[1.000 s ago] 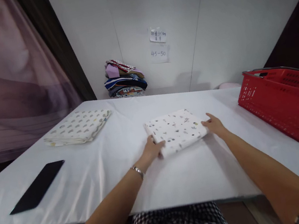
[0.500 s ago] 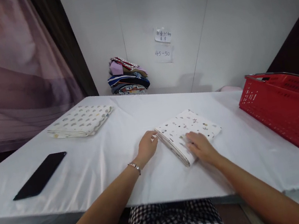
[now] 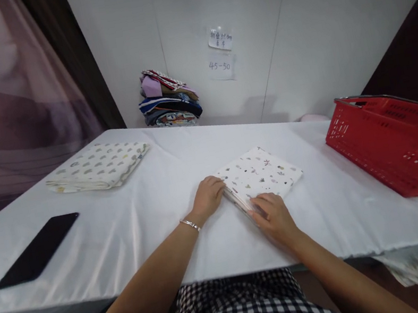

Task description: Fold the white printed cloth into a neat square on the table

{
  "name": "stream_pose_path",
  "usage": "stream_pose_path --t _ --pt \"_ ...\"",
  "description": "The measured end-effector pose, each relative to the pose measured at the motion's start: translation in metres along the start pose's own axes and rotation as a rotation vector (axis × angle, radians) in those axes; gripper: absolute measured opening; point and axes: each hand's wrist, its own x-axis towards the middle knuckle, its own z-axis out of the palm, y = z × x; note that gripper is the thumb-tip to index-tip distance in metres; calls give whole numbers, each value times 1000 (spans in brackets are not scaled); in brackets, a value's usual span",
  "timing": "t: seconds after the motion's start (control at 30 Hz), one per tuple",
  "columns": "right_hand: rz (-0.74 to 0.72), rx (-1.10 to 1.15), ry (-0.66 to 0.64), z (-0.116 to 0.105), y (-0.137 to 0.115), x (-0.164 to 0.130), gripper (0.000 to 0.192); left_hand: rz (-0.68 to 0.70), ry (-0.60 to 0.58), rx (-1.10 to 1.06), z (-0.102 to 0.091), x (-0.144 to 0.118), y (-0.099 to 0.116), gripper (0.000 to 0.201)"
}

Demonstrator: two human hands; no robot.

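Observation:
A folded white cloth (image 3: 263, 168) with small printed figures lies at a slant in the middle of the white-covered table. My left hand (image 3: 208, 195), with a bracelet at the wrist, pinches its left corner. At the near corner, my right hand (image 3: 276, 220) is closed on the folded edge, thumb at the side and fingers on top. The layered edge runs between both hands; my right fingers partly cover it. To the left lies another folded cloth (image 3: 101, 166), white with grey hearts, which neither hand touches.
A flat black slab like a phone (image 3: 37, 251) lies at the left front of the table (image 3: 190, 235). On the right stands a red plastic basket (image 3: 394, 151). A stack of folded fabrics (image 3: 171, 104) sits behind the table by the wall, below two paper notes (image 3: 222, 66).
My right hand has moved from lying on top of the cloth to its near corner and closed there. My left hand stays at the left corner. The view has shifted slightly.

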Motion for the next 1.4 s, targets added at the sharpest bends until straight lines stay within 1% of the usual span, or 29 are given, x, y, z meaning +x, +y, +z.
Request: stream_pose_path --t 0.13,0.27,0.37,0.5,0.67,0.9,1.07,1.2,1.4 --pt "21 -106 -45 4 -7 2 18 43 -56 -2 -4 -1 11 12" --pt "22 -155 -69 5 -9 4 15 88 -61 -11 -3 0 13 18" --pt "24 -156 -78 4 -11 5 15 128 -54 -22 -1 1 12 21" --pt "47 -140 -85 2 -12 5 16 134 -38 -1 3 1 12 19" --pt "77 -110 -89 2 -9 6 16 149 -46 14 5 2 12 18" --pt "88 -152 -99 3 -10 6 18 167 -104 -4 5 2 13 20" --pt "79 -145 -82 4 -9 6 22 163 -153 -5 4 2 12 24" --pt "67 -175 -105 5 -8 6 25 177 -125 -18 6 1 13 26" --pt "27 -234 -207 2 -10 7 18 188 -98 -70 6 0 17 24"
